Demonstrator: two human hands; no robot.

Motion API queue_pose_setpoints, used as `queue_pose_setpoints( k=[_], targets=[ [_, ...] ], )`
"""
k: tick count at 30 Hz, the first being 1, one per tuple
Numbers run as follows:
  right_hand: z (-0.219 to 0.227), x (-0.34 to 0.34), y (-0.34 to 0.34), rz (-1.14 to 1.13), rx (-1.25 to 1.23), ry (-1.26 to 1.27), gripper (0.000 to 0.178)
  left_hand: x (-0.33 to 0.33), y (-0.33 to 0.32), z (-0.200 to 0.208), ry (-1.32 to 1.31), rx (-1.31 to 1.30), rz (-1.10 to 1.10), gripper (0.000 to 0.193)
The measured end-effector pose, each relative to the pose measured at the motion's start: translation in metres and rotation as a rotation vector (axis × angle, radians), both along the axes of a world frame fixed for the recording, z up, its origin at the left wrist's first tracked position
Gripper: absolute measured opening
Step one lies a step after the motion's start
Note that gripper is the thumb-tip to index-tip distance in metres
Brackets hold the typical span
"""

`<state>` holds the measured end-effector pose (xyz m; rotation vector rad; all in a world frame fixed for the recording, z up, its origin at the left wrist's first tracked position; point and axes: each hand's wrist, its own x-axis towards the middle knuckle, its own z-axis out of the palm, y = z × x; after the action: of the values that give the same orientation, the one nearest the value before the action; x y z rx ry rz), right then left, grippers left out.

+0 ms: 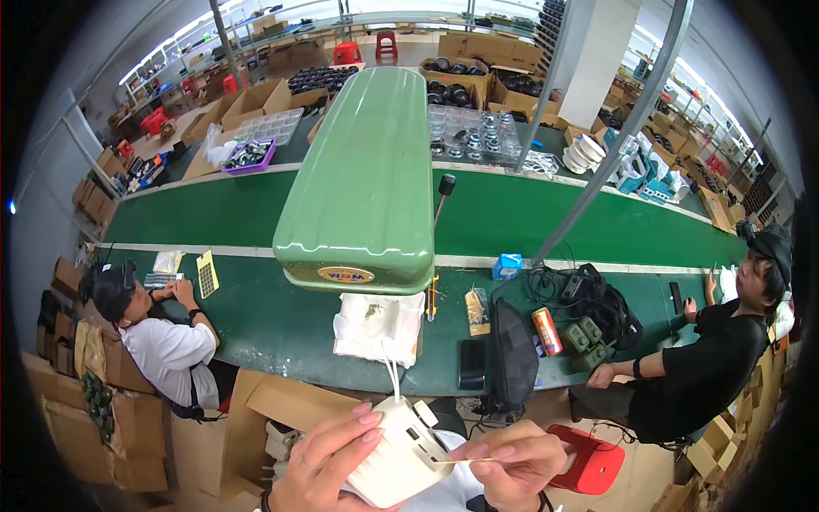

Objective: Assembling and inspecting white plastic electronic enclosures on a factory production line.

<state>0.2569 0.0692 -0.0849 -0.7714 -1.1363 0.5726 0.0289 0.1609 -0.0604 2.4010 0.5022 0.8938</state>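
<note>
My left hand [328,461] is wrapped round a small cream-white boxy device [394,456], held tilted over my lap. Dark slots and ports run along its facing side; a round knob sticks out of the upper end, and a white cord loop [392,371] rises from the top. In a pinch between thumb and finger, my right hand [516,465] has a thin, pale stick-like piece [461,462], whose tip reaches the slotted side. Whether the tip is inside a slot, I cannot tell.
Ahead stands a big green bench press machine [358,188] with a white cloth [375,328] at its base. A black pouch [514,350], cables and a red-and-white can [547,331] lie right. Co-workers sit left and right. An open carton [290,401] and red stool [589,461] flank me.
</note>
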Motion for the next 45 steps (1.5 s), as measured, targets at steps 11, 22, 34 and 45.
queue_pose_setpoints(
  k=[11,22,34,45],
  targets=[
    [0.006,-0.01,0.005,-0.11,-0.034,-0.249,0.028,-0.003,-0.002,-0.013,0.048,0.083,0.109,0.096],
    [0.026,-0.017,0.02,-0.208,-0.114,-0.657,0.025,0.0,0.013,-0.019,0.045,0.108,0.152,0.072],
    [-0.008,-0.026,0.039,-0.255,-0.175,-0.843,0.026,-0.007,0.019,-0.024,0.054,0.059,0.167,0.074],
    [-0.029,0.008,0.043,-0.645,-0.262,-0.35,0.014,-0.049,0.083,-0.08,0.187,-0.29,0.368,0.086]
  ],
)
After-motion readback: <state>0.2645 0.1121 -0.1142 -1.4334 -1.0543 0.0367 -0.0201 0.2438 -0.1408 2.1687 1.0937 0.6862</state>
